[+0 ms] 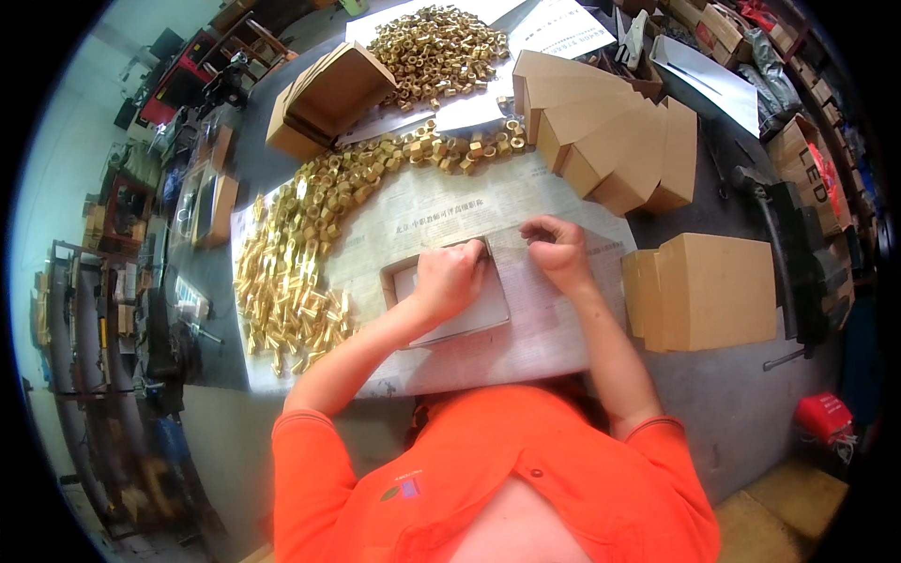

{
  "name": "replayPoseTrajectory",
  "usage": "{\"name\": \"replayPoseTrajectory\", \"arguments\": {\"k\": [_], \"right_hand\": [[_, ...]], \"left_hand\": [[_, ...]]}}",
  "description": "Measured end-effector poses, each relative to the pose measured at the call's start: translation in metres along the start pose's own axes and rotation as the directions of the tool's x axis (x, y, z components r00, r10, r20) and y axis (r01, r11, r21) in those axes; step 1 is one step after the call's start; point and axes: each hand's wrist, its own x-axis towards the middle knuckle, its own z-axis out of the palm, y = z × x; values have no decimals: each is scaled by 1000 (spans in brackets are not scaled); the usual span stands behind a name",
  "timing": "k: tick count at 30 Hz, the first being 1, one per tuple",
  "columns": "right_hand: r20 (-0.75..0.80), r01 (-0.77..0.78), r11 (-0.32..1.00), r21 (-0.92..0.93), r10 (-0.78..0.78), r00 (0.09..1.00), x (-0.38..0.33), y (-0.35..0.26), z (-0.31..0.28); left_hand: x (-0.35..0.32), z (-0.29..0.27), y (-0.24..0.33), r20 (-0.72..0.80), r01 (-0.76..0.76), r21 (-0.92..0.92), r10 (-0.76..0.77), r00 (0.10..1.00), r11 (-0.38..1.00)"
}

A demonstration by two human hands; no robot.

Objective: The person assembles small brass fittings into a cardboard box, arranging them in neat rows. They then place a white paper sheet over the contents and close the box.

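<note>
A small open box (450, 300), shallow and made of thin brown card with a pale lining, lies on the newspaper (526, 347) right in front of the person. The left hand (449, 280) rests curled on its top, fingers bent down over the far rim and pressing there. The right hand (556, 246) sits just beside it at the box's far right corner, fingers pinched together on the edge (whether they nip a flap or only touch it, I cannot tell). The box looks light and fairly stiff along its folds, yet its walls would likely buckle under a hard squeeze; the rims and corners seem the safest places to take it.

To the left, brass nuts (291, 272) spread in a long band across the paper, heavy-looking and apt to roll. A second heap (436, 42) lies farther back. A row of folded cartons (610, 141) stands behind the hands, and 1 closed carton (713, 291) sits to the right on the grey table (741, 413).
</note>
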Motion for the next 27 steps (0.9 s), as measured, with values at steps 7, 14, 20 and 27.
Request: {"name": "replayPoseTrajectory", "arguments": {"k": [7,14,20,27], "right_hand": [[57,-63,998,-28,65,996,0,-8,-2],[10,-29,999,-40,30,999,-1,-6,-2],[25,-51,997,-61,53,998,3,-8,-1],[55,-56,998,12,55,997,7,8,-2]], "left_hand": [[1,2,-2,-6,-4,-25,4,1000,1000],[7,-23,-3,33,-19,-124,23,999,992],[69,-41,-46,-90,94,-110,-104,990,990],[118,10,-80,126,-26,352,-20,992,936]]}}
